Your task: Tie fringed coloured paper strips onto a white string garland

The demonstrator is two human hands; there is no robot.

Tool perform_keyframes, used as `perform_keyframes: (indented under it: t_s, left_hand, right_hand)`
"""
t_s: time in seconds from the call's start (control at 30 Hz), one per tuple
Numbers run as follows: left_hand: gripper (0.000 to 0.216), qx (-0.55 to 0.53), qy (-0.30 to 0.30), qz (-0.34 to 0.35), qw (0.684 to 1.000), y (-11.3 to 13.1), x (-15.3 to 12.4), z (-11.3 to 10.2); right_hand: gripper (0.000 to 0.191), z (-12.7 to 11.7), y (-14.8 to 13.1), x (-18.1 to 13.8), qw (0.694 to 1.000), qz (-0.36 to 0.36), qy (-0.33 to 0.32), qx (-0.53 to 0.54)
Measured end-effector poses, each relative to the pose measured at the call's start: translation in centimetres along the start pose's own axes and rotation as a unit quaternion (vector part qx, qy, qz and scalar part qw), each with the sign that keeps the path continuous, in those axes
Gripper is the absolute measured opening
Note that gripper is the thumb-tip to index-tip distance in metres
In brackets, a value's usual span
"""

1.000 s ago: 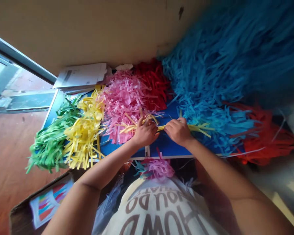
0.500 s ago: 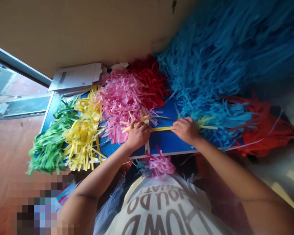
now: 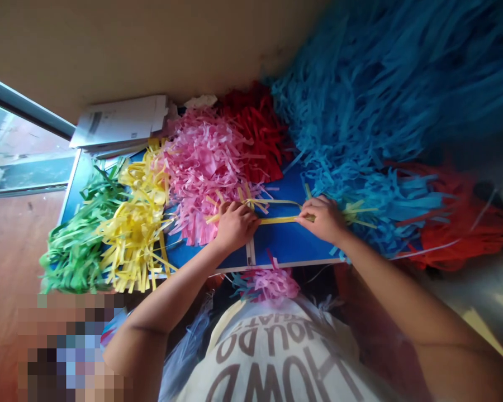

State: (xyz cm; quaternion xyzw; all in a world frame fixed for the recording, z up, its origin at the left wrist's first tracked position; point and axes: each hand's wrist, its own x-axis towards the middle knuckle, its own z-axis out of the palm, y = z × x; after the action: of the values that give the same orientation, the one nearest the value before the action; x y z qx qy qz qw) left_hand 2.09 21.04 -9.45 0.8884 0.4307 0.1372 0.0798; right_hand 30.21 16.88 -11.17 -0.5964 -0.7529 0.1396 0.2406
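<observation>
Worktop [image 3: 293, 245], blue: over its middle, just back from the front edge, we enter the change. Within the last second the two hands have drawn apart, leaving a longer bare length of the work between them; we judge that it is being pulled out straight. Blue pile [image 3: 352, 128], shredded: right of the middle, spilling toward the worktop's right end. Pink pile [image 3: 209, 151], shredded: left of the middle, reaching toward the back edge. Left hand [image 3: 237, 226], one: palm down, fingers folded closed over the strip. Right hand [image 3: 324, 220], one: thumb and forefinger pinched on the strip, the hold of its other fingers unclear to us. Yellow strip [image 3: 279, 220], one: runs from hand to hand, roughly along the front edge and nearer to it than to the back; whether it touches the worktop we cannot tell. Condition: narrow, taut in the middle, its ends splaying into loose, paler fringe beyond each hand, seen against the pink and the blue. Strand [image 3: 276, 201], one, thin and slack: arcs on the strip's back-edge side, from the left knuckles to the right fingertips; whether it belongs to the strip we cannot tell.
</observation>
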Motion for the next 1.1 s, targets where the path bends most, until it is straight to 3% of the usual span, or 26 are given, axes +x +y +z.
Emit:
perform_keyframes:
  t_s: [0.27, 0.37, 0.47, 0.57, 0.73, 0.97, 1.1]
  left_hand:
    - [0.021, 0.028, -0.033, -0.005, 0.999, 0.1, 1.2, -0.2]
    - [0.01, 0.062, -0.006, 0.06, 0.996, 0.6, 1.1, -0.4]
    - [0.014, 0.065, 0.028, 0.163, 0.984, 1.0, 0.8, -0.3]
    - [0.012, 0.068, 0.04, 0.19, 0.979, 1.4, 0.9, 0.0]
    - [0.021, 0.093, 0.055, 0.205, 0.973, 2.2, 1.9, 0.3]
    - [0.022, 0.099, 0.033, 0.18, 0.978, 2.4, 2.9, 0.7]
    - [0.019, 0.079, 0.012, 0.189, 0.979, 2.2, 2.9, 0.4]
  right_hand:
    - [0.015, -0.8, -1.9, 1.6, 0.99, 0.081, -0.091, -0.07]
    - [0.001, -1.0, -2.8, 1.6, 0.99, 0.008, -0.07, -0.125]
    - [0.013, -1.1, -3.4, 1.4, 0.979, -0.124, -0.049, -0.153]
    - [0.014, -0.9, -3.5, 1.3, 0.965, -0.194, -0.032, -0.172]
    - [0.025, -0.1, -3.3, 2.2, 0.955, -0.223, -0.02, -0.194]
    - [0.01, -0.4, -2.4, 2.8, 0.977, -0.166, -0.046, -0.125]
    - [0.019, -0.7, -3.0, 3.1, 0.954, -0.221, -0.072, -0.188]
